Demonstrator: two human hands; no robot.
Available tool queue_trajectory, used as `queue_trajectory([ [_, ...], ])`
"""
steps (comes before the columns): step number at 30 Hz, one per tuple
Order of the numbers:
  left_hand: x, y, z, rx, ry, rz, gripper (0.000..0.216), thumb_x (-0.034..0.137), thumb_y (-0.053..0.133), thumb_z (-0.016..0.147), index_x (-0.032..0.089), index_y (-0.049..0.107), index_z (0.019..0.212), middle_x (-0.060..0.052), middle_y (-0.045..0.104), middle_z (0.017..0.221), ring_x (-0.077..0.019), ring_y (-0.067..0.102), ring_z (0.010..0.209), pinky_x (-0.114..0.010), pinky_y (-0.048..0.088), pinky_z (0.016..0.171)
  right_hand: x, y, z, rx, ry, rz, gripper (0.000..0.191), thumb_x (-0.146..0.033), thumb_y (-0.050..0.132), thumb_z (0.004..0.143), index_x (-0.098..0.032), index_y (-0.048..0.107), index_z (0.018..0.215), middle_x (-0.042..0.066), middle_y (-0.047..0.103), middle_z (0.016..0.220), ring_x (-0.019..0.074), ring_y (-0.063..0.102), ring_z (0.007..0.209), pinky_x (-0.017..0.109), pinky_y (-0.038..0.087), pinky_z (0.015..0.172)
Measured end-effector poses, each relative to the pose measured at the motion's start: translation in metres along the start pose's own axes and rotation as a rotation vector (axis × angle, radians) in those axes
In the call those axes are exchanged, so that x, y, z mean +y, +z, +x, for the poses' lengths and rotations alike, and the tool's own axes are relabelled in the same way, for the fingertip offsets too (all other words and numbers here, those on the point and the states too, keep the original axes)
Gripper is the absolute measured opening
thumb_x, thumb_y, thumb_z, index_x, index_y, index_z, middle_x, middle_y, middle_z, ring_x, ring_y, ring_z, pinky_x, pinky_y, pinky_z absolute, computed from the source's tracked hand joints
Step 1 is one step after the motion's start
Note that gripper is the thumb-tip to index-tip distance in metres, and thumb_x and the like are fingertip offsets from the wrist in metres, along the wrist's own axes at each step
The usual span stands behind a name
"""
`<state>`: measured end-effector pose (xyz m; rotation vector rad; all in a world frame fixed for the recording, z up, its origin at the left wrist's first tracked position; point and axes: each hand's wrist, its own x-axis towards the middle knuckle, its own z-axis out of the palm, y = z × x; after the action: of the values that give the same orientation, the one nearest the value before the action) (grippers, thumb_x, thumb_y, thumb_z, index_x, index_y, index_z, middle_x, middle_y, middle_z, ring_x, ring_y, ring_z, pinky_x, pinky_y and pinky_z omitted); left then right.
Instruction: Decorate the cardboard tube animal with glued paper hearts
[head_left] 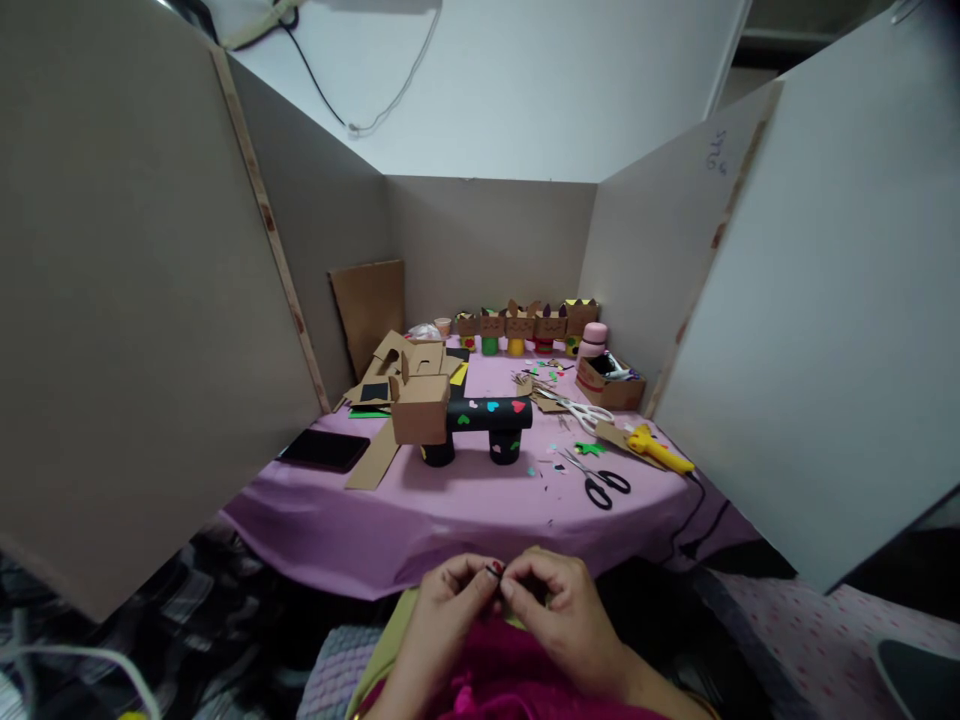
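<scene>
My left hand [454, 605] and my right hand [559, 615] meet above my lap, in front of the table's edge. Both are closed in a pinch around a small dark piece [494, 571], too small and too covered by fingers to name. Beyond them on the table stands a cardboard animal figure [421, 408] with a box head, a black tube body [491, 412] and black legs, dotted with coloured paper hearts. Black-handled scissors [598, 487] lie open to its right, nearer to my right hand.
A pink cloth [450, 510] covers the table, with grey panels around it. A phone [324, 450] and cut cardboard [424, 360] lie left. Right are a yellow glue gun [660, 449], white scissors [589, 412], a small box [611, 390] and a pink bottle [592, 340]. Several cardboard figures [520, 325] line the back.
</scene>
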<state>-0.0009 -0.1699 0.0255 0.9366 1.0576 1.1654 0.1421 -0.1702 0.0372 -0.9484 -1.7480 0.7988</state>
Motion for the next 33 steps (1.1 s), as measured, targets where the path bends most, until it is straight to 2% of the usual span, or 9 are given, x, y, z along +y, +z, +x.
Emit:
queue_trajectory([
  [7, -0.005, 0.0, 0.003, -0.018, -0.065, -0.158, 0.036, 0.042, 0.082, 0.049, 0.012, 0.068, 0.064, 0.002, 0.06, 0.051, -0.0074, 0.05, 0.048, -0.018, 0.035, 0.049, 0.004, 0.001, -0.002, 0.009, 0.015, 0.064, 0.011, -0.013, 0.06, 0.076, -0.015, 0.069, 0.071, 0.005, 0.07, 0.065, 0.0172, 0.063, 0.063, 0.024, 0.046, 0.06],
  [13, -0.001, 0.004, 0.003, -0.007, -0.092, -0.208, 0.04, 0.043, 0.084, 0.044, 0.012, 0.068, 0.061, 0.001, 0.06, 0.049, -0.0055, 0.047, 0.044, -0.016, 0.032, 0.045, 0.004, 0.0, -0.002, 0.008, -0.033, 0.03, 0.011, -0.014, 0.058, 0.079, -0.016, 0.068, 0.075, 0.005, 0.071, 0.069, 0.0172, 0.065, 0.066, 0.024, 0.047, 0.064],
  [17, -0.001, 0.006, 0.004, -0.015, -0.119, -0.212, 0.039, 0.044, 0.084, 0.042, 0.012, 0.066, 0.055, 0.001, 0.059, 0.046, -0.0051, 0.046, 0.042, -0.016, 0.03, 0.042, 0.007, 0.004, -0.001, 0.028, 0.087, 0.063, 0.006, -0.017, 0.061, 0.076, -0.016, 0.063, 0.071, 0.003, 0.068, 0.061, 0.017, 0.063, 0.058, 0.024, 0.046, 0.055],
  [20, -0.004, 0.006, 0.004, -0.01, -0.134, -0.224, 0.041, 0.045, 0.085, 0.039, 0.012, 0.065, 0.053, 0.001, 0.06, 0.046, -0.0054, 0.047, 0.041, -0.016, 0.03, 0.042, 0.01, 0.006, -0.002, 0.057, 0.154, 0.072, 0.007, -0.019, 0.063, 0.074, -0.016, 0.061, 0.08, 0.0, 0.064, 0.057, 0.0157, 0.059, 0.05, 0.023, 0.044, 0.047],
  [22, -0.005, 0.006, 0.004, 0.0, -0.136, -0.229, 0.042, 0.045, 0.085, 0.038, 0.012, 0.065, 0.053, 0.001, 0.06, 0.047, -0.0058, 0.048, 0.042, -0.016, 0.031, 0.042, 0.011, 0.006, -0.003, 0.074, 0.098, 0.012, 0.014, -0.016, 0.064, 0.072, -0.016, 0.063, 0.086, 0.002, 0.066, 0.063, 0.0165, 0.061, 0.055, 0.024, 0.046, 0.05],
  [26, -0.004, 0.005, 0.003, -0.013, -0.128, -0.214, 0.041, 0.046, 0.084, 0.039, 0.011, 0.065, 0.051, 0.0, 0.059, 0.044, -0.0058, 0.048, 0.042, -0.016, 0.032, 0.043, 0.014, 0.002, -0.005, 0.086, -0.141, -0.131, 0.012, -0.012, 0.061, 0.077, -0.017, 0.069, 0.085, 0.007, 0.07, 0.076, 0.0182, 0.065, 0.069, 0.026, 0.049, 0.063],
  [30, -0.004, 0.006, 0.002, -0.037, -0.149, -0.204, 0.043, 0.048, 0.084, 0.039, 0.011, 0.065, 0.051, -0.001, 0.06, 0.045, -0.0063, 0.049, 0.043, -0.016, 0.034, 0.045, 0.019, 0.001, -0.007, 0.122, -0.327, -0.275, 0.013, -0.012, 0.057, 0.081, -0.015, 0.068, 0.088, 0.008, 0.069, 0.071, 0.0181, 0.063, 0.063, 0.027, 0.048, 0.059],
  [33, -0.002, 0.007, 0.0, -0.064, -0.158, -0.185, 0.044, 0.05, 0.083, 0.041, 0.011, 0.066, 0.053, -0.002, 0.061, 0.047, -0.0066, 0.049, 0.044, -0.016, 0.034, 0.045, 0.021, 0.001, -0.008, 0.136, -0.366, -0.295, 0.013, -0.013, 0.056, 0.082, -0.016, 0.069, 0.085, 0.007, 0.069, 0.068, 0.0175, 0.063, 0.061, 0.027, 0.048, 0.058],
])
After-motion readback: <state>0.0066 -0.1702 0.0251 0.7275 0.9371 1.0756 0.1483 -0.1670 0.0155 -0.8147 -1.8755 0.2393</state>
